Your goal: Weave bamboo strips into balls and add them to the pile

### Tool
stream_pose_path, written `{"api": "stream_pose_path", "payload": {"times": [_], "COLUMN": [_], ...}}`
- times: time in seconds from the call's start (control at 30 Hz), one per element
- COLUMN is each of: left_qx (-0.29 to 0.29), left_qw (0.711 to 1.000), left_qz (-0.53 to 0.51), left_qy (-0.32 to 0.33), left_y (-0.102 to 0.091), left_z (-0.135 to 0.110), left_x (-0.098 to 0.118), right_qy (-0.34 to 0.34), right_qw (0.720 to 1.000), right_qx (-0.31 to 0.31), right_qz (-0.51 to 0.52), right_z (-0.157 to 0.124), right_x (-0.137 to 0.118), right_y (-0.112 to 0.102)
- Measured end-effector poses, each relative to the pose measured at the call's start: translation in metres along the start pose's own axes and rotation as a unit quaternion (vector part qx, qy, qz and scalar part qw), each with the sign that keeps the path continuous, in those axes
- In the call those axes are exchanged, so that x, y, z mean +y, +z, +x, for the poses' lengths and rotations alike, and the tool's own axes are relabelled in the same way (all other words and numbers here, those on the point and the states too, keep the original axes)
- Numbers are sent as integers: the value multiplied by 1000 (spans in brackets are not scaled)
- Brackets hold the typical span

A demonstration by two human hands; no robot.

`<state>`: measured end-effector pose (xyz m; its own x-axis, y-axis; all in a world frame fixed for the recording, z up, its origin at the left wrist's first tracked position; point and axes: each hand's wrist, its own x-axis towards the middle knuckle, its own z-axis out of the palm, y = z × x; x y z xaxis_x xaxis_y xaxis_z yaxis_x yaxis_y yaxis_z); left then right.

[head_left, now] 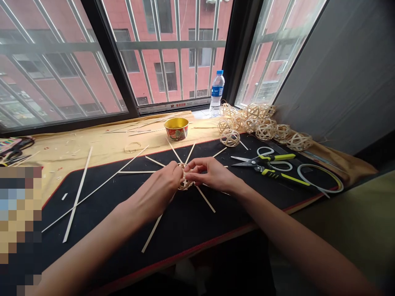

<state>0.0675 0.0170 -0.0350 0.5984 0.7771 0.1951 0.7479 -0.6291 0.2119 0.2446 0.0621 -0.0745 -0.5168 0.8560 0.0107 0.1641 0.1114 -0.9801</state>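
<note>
A small woven ball of bamboo strips (185,184) sits on the black mat (197,230) between my hands. Long strip ends fan out from beneath it in several directions, one slanting toward the front (152,233). My left hand (166,181) grips the ball's left side with its fingers curled, and they partly hide it. On the right, my right hand (211,174) pinches the top of the weave with thumb and fingertips. The exact strip under those fingertips is too small to tell.
Yellow-handled shears (268,162) and a coiled pale strip (321,179) lie to the right. Finished woven balls (256,121) pile up behind them, near a water bottle (217,93). A gold-lined tin (176,129) stands at the back. Loose strips (77,195) lie left.
</note>
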Motion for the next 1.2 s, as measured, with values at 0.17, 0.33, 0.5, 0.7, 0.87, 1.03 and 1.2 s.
{"api": "stream_pose_path", "payload": {"times": [0.17,0.33,0.5,0.7,0.87,1.03,1.2], "left_qx": [25,59,93,137,165,153,172], "left_qw": [999,994,987,966,939,888,883], "left_qz": [-39,-82,-115,-167,-214,-321,-335], "left_qy": [-22,-44,-70,-142,-213,-291,-280], "left_y": [-1,4,10,16,15,17,14], "left_z": [2,2,0,0,-1,0,-2], "left_x": [-5,-7,-8,-3,1,-2,-5], "right_qy": [-3,-8,-5,-33,-31,-26,-40], "right_qw": [1000,1000,1000,998,999,999,998], "right_qx": [-5,-4,-5,23,11,7,22], "right_qz": [-7,-3,5,-44,-28,-36,-32], "right_z": [1,1,2,0,0,-3,-4], "right_x": [-2,-2,-3,-4,-4,-5,-4], "right_y": [-1,-1,0,3,2,1,1]}}
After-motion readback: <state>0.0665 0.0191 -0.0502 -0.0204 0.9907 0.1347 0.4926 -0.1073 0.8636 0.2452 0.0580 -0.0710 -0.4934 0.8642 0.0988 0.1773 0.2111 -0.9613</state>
